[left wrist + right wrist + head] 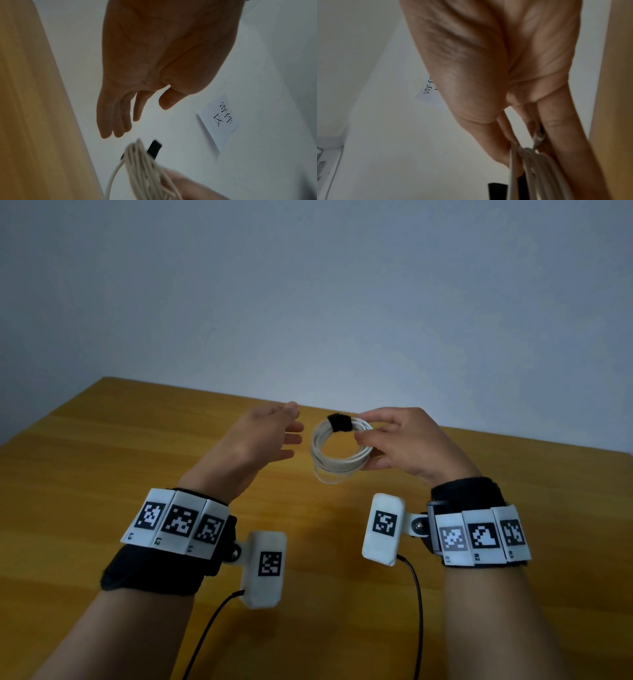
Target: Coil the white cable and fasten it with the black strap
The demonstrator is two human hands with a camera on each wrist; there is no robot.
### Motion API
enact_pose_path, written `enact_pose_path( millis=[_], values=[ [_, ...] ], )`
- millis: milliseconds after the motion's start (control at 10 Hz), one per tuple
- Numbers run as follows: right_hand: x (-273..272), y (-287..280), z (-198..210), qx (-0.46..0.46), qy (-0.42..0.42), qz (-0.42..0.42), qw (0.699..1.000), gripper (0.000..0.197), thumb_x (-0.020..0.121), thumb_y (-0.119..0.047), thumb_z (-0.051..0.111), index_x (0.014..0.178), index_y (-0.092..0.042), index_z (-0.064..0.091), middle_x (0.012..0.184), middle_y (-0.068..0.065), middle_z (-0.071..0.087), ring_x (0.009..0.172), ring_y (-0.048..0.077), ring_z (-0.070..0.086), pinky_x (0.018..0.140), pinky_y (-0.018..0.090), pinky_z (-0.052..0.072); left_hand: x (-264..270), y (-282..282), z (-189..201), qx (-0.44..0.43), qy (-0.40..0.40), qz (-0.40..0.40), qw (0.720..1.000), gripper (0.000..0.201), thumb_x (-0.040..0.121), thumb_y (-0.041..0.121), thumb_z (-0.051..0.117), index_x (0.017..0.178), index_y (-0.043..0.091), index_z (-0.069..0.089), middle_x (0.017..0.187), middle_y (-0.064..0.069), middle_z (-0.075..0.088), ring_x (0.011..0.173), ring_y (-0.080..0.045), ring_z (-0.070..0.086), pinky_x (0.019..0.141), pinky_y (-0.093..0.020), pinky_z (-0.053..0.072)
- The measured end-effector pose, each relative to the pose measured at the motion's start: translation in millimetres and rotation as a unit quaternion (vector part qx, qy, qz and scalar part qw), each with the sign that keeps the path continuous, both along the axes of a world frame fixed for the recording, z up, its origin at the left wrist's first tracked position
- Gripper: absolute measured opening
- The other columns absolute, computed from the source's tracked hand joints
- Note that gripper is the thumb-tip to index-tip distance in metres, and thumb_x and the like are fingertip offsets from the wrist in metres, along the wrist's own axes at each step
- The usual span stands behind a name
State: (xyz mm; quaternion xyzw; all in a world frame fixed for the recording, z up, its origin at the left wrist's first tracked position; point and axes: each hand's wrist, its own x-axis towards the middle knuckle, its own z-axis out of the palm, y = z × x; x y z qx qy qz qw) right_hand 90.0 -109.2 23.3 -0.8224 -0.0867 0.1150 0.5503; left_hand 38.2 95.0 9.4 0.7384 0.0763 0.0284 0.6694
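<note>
The white cable (337, 453) is wound into a round coil of several loops and hangs above the wooden table (102, 460). A black strap (339, 422) wraps the coil's top. My right hand (383, 440) pinches the coil's right side between thumb and fingers. My left hand (274, 436) floats just left of the coil with straight fingers, apart from it and holding nothing. The left wrist view shows the open left hand (123, 119) above the cable (145, 169) and strap (155, 148). The right wrist view shows the right hand (518, 155) gripping the cable (537, 169), with the strap (497, 191) below.
A pale wall (308, 285) rises behind the table's far edge. A white paper sign (219, 120) with printed characters hangs on the wall. Black wires (419, 611) run from my wrist cameras toward me.
</note>
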Motion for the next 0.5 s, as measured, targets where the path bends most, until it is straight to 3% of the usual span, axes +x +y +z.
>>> enact_pose_path(
  millis=[100,300,400,500],
  values=[
    [8.4,-7.3,-12.1,-0.045,0.066,-0.031,0.996,0.028,0.094,-0.009,0.071,0.121,-0.016,0.070,0.103,0.013,0.075,0.076,0.025,0.080,0.081,0.040,0.065,0.0,2.2,0.0,-0.006,-0.002,0.011,1.000,0.040,0.105,0.035,0.042,0.127,0.006,0.059,0.117,-0.008,0.067,0.109,-0.022,0.064,0.099,-0.045,0.051],
    [20.4,-12.8,-38.9,-0.138,0.095,-0.050,0.985,0.013,0.099,-0.018,0.066,0.112,-0.016,0.065,0.093,0.007,0.075,0.074,0.021,0.080,0.082,0.039,0.065,0.2,3.2,1.2,-0.012,-0.005,0.023,1.000,0.038,0.105,0.037,0.042,0.118,0.009,0.063,0.114,-0.008,0.069,0.108,-0.021,0.065,0.098,-0.046,0.052],
    [22.3,-15.3,-42.8,-0.210,0.089,-0.054,0.972,0.023,0.099,-0.028,0.064,0.116,-0.013,0.069,0.098,0.005,0.075,0.079,0.021,0.079,0.085,0.041,0.064,-0.3,3.5,2.3,-0.020,-0.007,0.027,0.999,0.036,0.105,0.036,0.042,0.115,0.010,0.065,0.113,-0.008,0.070,0.107,-0.021,0.066,0.098,-0.045,0.052],
    [17.8,-19.4,-27.6,-0.278,0.037,-0.056,0.958,0.032,0.100,-0.041,0.059,0.121,-0.021,0.071,0.104,0.000,0.070,0.092,0.022,0.070,0.091,0.043,0.059,0.3,5.6,3.7,-0.040,-0.017,0.046,0.998,0.037,0.105,0.035,0.041,0.116,0.009,0.065,0.113,-0.007,0.070,0.107,-0.021,0.067,0.097,-0.045,0.053]
  ],
)
